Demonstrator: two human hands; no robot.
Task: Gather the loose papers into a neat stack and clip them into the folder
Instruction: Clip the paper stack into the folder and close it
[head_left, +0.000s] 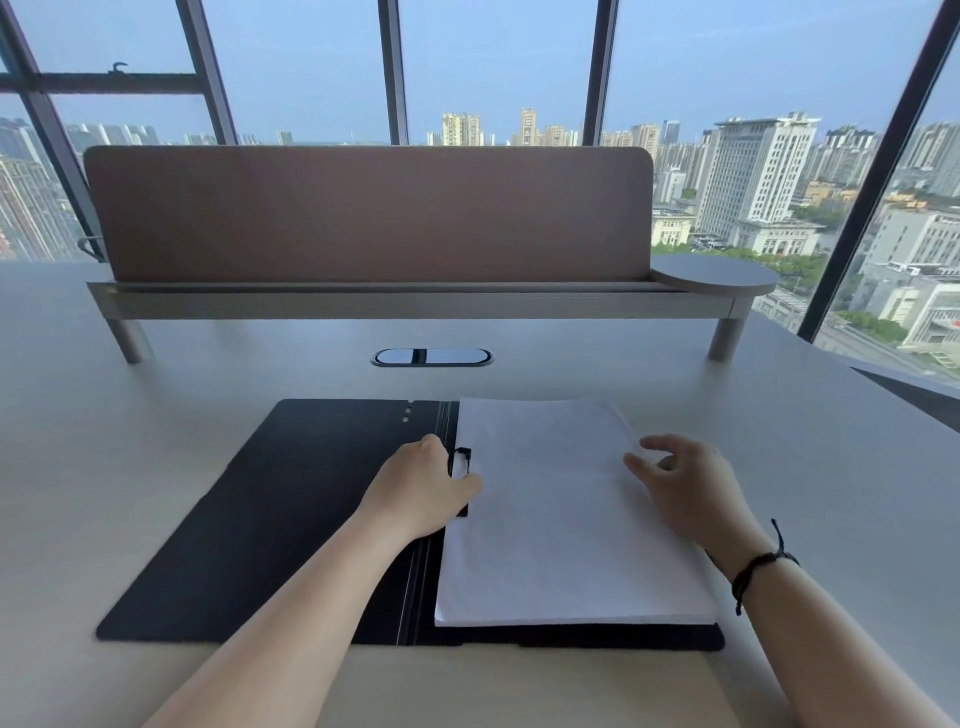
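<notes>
Folder (270, 519): black, lying open and flat on the pale desk (130, 415); its left cover is bare, its right half is under the papers.
Left hand (423, 491): at the folder's spine, just left of the papers; fingers curled in around the black clip (461, 465), thumb lying over the papers' left edge. The hand covers most of the clip, so whether the clip is pressed down or raised cannot be told.
Clip: on the folder's spine side, at the left edge of the papers, about halfway along that edge.
Papers (550, 545): a white squared stack on the folder's right half, left edge against the spine, near edge just short of the folder's near edge.
Right hand (680, 483): on the right side of the stack, far from the folder's spine; fingers loosely bent and a little apart, fingertips touching the top sheet, gripping nothing.
Wrist cord (761, 564): dark, around the right wrist, beyond the folder's right edge.
</notes>
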